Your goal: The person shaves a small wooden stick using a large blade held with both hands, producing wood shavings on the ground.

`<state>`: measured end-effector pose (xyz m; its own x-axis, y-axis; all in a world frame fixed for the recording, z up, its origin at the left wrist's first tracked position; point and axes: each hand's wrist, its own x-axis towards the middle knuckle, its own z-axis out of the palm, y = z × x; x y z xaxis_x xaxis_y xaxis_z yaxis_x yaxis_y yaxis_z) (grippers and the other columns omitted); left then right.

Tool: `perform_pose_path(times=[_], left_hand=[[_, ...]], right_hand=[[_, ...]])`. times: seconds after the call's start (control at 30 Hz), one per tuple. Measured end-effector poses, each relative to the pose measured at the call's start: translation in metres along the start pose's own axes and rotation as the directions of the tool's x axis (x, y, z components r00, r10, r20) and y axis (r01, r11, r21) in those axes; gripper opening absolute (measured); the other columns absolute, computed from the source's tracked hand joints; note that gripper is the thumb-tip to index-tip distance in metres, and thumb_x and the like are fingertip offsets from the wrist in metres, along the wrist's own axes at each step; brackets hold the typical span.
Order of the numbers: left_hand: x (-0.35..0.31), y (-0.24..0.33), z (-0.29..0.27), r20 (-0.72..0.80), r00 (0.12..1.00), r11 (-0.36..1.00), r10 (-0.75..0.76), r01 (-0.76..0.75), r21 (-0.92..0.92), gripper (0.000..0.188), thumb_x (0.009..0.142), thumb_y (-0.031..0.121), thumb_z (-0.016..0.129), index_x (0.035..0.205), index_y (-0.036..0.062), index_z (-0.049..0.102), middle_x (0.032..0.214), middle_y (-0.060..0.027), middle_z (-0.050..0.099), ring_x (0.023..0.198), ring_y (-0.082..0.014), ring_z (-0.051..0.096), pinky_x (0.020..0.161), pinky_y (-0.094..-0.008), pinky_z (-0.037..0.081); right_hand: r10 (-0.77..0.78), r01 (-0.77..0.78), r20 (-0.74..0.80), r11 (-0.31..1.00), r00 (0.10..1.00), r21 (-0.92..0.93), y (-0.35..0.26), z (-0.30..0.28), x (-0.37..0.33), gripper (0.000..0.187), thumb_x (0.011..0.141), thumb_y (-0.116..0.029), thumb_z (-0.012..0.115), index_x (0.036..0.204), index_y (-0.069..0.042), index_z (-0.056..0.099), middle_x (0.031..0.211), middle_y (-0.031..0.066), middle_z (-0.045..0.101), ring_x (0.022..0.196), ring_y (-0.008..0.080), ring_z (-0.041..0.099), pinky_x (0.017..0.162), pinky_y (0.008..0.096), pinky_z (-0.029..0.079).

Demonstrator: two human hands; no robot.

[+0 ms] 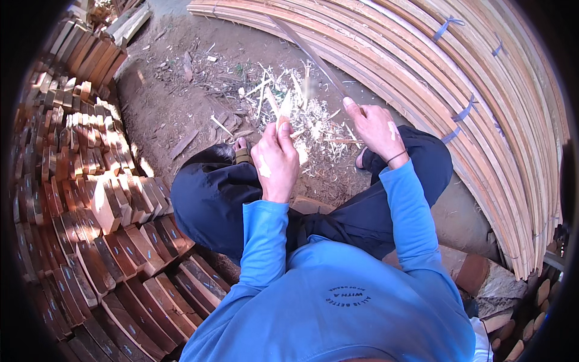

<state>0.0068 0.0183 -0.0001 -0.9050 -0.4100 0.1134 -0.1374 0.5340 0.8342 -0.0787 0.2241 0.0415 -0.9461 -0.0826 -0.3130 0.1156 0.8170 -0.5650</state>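
Note:
My left hand (275,161) is closed around a short piece of pale wood (284,108); its light, split-looking tip sticks up past the thumb. Out to the right, my right hand (377,130) grips the handle end of a machete (316,59). The long dark blade slants away up and to the left, apart from the wood, its far end near the stacked strips. My right thumb lies along the top of the grip, and the handle is mostly hidden in the fist. Pale wood shavings (313,123) litter the dirt just beyond and between my hands.
Long bundled wooden strips (398,66) curve along the right, tied with blue bands (447,27). Stacked short boards (114,256) fill the left side. My bent knees (211,187) flank the shavings on the dirt ground (160,78). A stone block (500,277) lies at lower right.

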Motion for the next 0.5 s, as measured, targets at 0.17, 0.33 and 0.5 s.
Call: perform_pose_path(times=[0.17,0.33,0.5], left_hand=[[-0.003,0.001,0.009,0.016,1.000,0.994,0.005,-0.007,0.107,0.019,0.104,0.015,0.061,0.093,0.0012,0.067,0.076,-0.0240,0.070,0.075,-0.0447,0.071,0.066,-0.0527,0.053],[-0.003,0.001,0.013,-0.041,0.993,0.957,0.108,-0.092,0.274,0.014,0.101,0.014,0.062,0.096,0.0030,0.068,0.074,-0.0230,0.069,0.073,-0.0455,0.069,0.074,-0.0531,0.053],[-0.008,-0.003,0.013,-0.049,0.986,0.947,0.160,-0.139,0.291,0.017,0.101,0.017,0.064,0.093,0.0026,0.067,0.072,-0.0243,0.069,0.068,-0.0452,0.070,0.061,-0.0537,0.053]], right_hand=[[-0.182,0.178,0.036,0.980,0.983,0.089,-0.002,-0.011,-0.042,0.068,0.105,-0.054,0.058,0.074,0.007,0.067,0.066,0.0292,0.060,0.065,0.0472,0.064,0.066,0.0516,0.049],[-0.337,0.348,0.093,0.927,0.937,-0.143,-0.014,-0.013,-0.082,0.060,0.105,-0.048,0.061,0.074,0.003,0.066,0.062,0.0255,0.059,0.063,0.0458,0.063,0.061,0.0501,0.048],[-0.362,0.366,0.058,0.911,0.931,-0.191,-0.009,0.005,-0.079,0.060,0.104,-0.049,0.061,0.075,0.003,0.068,0.069,0.0282,0.063,0.069,0.0484,0.064,0.066,0.0552,0.049]])
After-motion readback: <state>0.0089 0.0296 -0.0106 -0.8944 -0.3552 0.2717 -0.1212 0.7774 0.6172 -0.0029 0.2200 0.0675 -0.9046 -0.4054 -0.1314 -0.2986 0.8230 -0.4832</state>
